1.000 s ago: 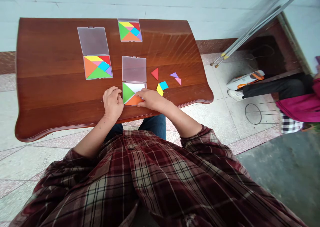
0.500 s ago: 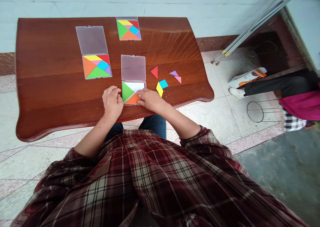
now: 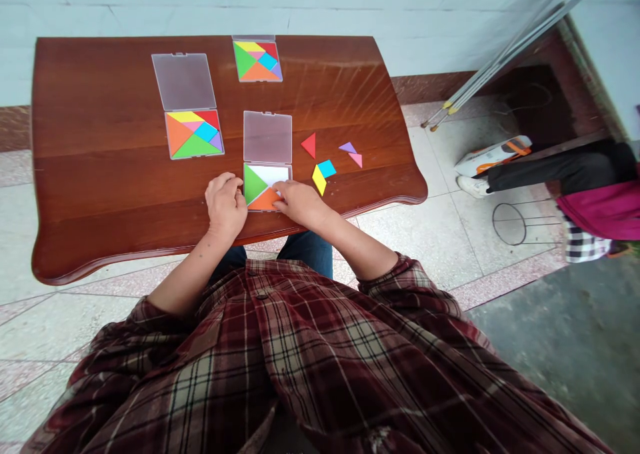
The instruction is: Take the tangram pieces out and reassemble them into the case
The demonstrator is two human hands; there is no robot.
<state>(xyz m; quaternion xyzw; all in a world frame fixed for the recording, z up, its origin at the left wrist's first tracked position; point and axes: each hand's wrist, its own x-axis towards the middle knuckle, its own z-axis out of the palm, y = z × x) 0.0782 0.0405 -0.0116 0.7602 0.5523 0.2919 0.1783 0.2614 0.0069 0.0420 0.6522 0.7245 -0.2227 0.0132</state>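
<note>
An open tangram box lies near the table's front edge, its clear lid folded back flat. Inside are a green triangle at the left and an orange triangle at the front; white bottom shows at the upper right. My left hand is curled against the box's left edge, fingertips closed on that side. Thumb and fingers of my right hand press together over the orange triangle's right part, hiding it. Right of the box lie a red triangle, a blue square and a yellow parallelogram.
Farther right are a purple triangle and a pink triangle. Two filled tangram boxes lie open toward the back of the wooden table. A seated person's leg and crutches are at the right.
Almost nothing differs. Both hands stay at the box with the pieces in the same places; the whole view has shifted only slightly.
</note>
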